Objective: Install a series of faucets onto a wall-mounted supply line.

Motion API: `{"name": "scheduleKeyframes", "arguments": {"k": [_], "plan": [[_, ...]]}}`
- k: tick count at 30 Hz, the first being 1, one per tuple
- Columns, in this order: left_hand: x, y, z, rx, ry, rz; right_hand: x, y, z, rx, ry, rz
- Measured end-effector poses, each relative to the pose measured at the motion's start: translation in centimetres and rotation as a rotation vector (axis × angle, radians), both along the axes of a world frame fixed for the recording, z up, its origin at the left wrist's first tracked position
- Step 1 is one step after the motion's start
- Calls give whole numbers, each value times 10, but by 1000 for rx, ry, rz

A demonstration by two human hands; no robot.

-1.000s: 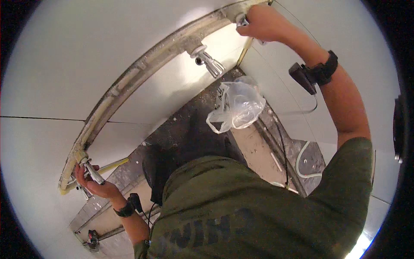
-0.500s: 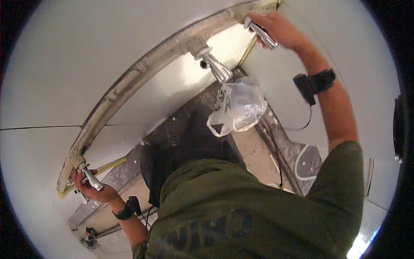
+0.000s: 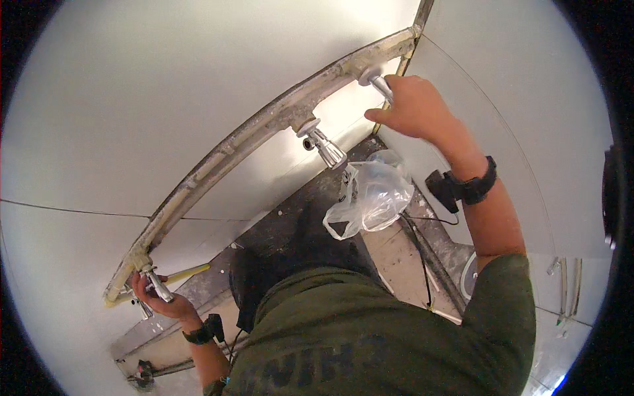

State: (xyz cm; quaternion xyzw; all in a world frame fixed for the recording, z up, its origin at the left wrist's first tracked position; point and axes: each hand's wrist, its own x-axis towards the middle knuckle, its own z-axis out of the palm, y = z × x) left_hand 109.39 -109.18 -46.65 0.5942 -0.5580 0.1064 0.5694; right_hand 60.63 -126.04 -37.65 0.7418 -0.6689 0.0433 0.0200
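We face a pale, smooth wall (image 3: 165,99) crossed by a thin dark seam (image 3: 79,209); it meets another pale wall (image 3: 515,112) at a corner. Below us lies a dark, pale-specked floor (image 3: 320,191) with a tan strip (image 3: 384,254). Bright glare (image 3: 360,100) lights the wall near the corner.

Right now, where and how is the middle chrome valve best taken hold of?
Probably by the flared, ridged handle of the middle chrome valve, coming from the side of the person. The handle projects, uncovered, away from the wall channel; the side outlet sits nearer the channel, so a grip there should clear it.
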Motion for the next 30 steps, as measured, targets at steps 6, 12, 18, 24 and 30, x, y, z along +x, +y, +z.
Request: {"name": "scheduleKeyframes", "arguments": {"k": [6,12,18,24,30], "plan": [[12,-4,-11,-75,56,-37,24,-15,-29,-266,59,-182],[8,1,-9,-89,120,-35,1,-34,0,410,-509,-192],[2,-1,-6,-49,175,-84,-21,-24,-27,645,-1797,-190],[25,6,-15,40,114,-117,-56,87,-144,86,-1483,-252],[40,10,-12,41,16,-46,-22,409,-430,702,-660,-691]]}}
